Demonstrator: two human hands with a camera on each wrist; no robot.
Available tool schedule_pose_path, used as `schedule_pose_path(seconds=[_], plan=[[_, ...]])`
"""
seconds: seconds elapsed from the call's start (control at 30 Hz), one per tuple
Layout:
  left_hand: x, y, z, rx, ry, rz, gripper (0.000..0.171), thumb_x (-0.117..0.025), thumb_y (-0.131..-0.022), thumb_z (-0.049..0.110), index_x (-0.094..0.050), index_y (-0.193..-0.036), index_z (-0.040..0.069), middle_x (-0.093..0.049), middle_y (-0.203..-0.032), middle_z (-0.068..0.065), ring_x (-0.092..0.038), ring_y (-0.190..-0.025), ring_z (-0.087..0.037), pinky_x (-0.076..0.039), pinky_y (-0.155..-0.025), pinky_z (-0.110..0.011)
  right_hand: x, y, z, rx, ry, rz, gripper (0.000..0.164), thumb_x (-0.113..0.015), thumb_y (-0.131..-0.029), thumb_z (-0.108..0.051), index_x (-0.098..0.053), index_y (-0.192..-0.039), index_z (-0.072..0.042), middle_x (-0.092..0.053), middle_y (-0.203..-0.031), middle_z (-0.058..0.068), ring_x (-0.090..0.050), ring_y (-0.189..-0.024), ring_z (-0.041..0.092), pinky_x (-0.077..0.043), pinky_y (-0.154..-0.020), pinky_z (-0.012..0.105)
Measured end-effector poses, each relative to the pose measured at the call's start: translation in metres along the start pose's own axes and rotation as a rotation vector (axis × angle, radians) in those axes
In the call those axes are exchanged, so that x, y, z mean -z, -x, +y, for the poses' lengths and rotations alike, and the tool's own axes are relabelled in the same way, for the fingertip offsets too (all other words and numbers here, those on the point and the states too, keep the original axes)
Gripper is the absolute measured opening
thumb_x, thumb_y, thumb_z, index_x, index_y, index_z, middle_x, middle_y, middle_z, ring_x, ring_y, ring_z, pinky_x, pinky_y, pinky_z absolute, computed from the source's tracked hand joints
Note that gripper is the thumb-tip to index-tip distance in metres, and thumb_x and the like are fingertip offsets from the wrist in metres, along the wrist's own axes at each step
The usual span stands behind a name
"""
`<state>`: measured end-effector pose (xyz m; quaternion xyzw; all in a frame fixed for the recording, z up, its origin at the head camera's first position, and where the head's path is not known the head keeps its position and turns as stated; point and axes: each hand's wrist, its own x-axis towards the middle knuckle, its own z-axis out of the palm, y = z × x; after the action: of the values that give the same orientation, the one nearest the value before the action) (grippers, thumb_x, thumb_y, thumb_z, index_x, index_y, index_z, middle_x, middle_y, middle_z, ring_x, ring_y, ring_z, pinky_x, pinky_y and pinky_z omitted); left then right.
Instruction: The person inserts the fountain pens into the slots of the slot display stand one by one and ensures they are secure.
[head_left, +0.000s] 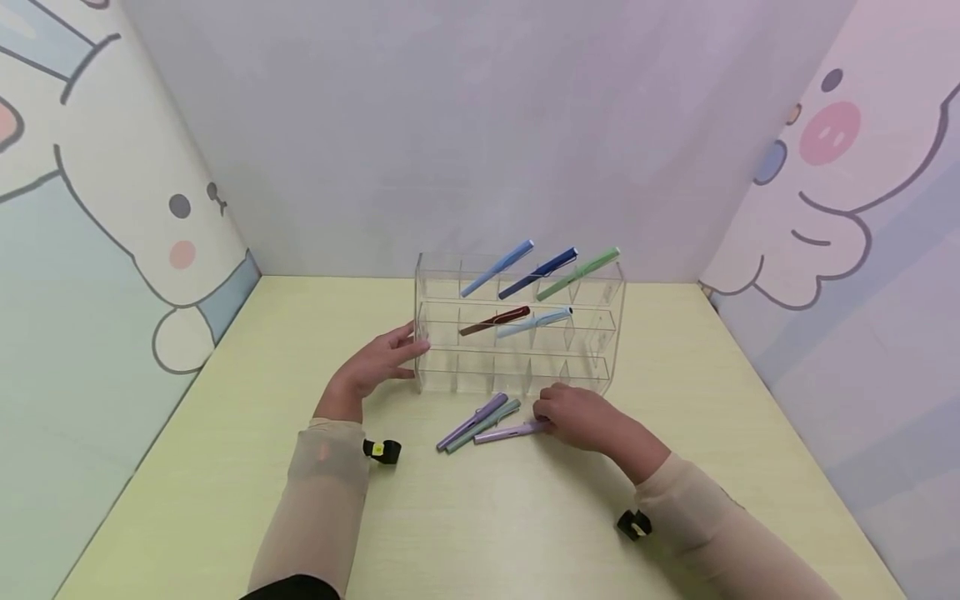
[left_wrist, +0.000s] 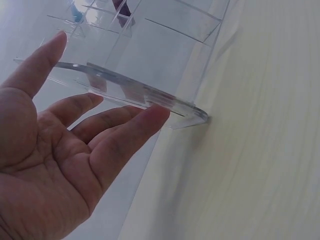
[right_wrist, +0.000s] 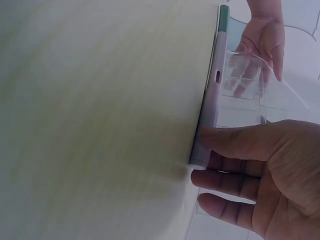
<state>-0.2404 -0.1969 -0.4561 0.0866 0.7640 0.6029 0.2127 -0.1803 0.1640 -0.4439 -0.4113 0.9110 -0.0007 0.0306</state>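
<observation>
A clear tiered rack [head_left: 517, 353] stands on the table. My left hand [head_left: 384, 360] is at its left side, fingers fairly straight; in the left wrist view the fingertips touch the side panel [left_wrist: 125, 82] and the thumb reaches over its edge. My right hand [head_left: 581, 417] pinches one end of a light purple pen [head_left: 510, 432] low over the table in front of the rack. Thumb and index finger meet around that pen [right_wrist: 212, 100] in the right wrist view. Left of it lie a purple pen [head_left: 472, 422] and a grey-green pen [head_left: 480, 429], side by side.
The rack's top tier bears a blue pen [head_left: 497, 269], a dark blue pen [head_left: 537, 274] and a green pen [head_left: 577, 275]. A dark red pen [head_left: 493, 321] and a pale blue pen [head_left: 534, 322] lean in the middle tier. Walls enclose the table [head_left: 480, 533].
</observation>
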Motion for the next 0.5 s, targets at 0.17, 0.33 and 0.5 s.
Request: schedule_pose_path(seconds=[0.17, 0.33, 0.5], plan=[[0.000, 0.001, -0.001, 0.002, 0.008, -0.001, 0.081, -0.060, -0.094, 0.051, -0.018, -0.159, 0.026, -0.032, -0.158, -0.009, -0.038, -0.142, -0.028, -0.047, -0.104, -0.051, 0.005, 0.001, 0.002, -0.015, -0.054, -0.034, 0.006, -0.071, -0.089, -0.015, -0.066, -0.087, -0.019, -0.058, -0.081, -0.007, -0.051, -0.074, 0.010, -0.050, -0.064, 0.027], [0.000, 0.000, -0.001, 0.002, 0.003, 0.003, 0.082, -0.061, -0.093, 0.053, -0.019, -0.158, 0.027, -0.032, -0.158, -0.008, -0.038, -0.142, -0.027, -0.047, -0.104, -0.052, 0.016, 0.001, 0.005, -0.027, -0.155, -0.074, 0.009, -0.069, -0.090, -0.013, -0.064, -0.086, -0.020, -0.059, -0.081, -0.011, -0.049, -0.070, 0.006, -0.048, -0.065, 0.026], [0.001, 0.000, -0.001, 0.003, 0.003, 0.003, 0.083, -0.060, -0.093, 0.054, -0.018, -0.159, 0.027, -0.032, -0.158, -0.009, -0.038, -0.142, -0.027, -0.046, -0.104, -0.052, 0.029, 0.004, 0.008, -0.035, -0.279, -0.094, 0.007, -0.071, -0.091, -0.018, -0.066, -0.093, -0.023, -0.060, -0.086, -0.015, -0.052, -0.076, 0.005, -0.050, -0.071, 0.025]])
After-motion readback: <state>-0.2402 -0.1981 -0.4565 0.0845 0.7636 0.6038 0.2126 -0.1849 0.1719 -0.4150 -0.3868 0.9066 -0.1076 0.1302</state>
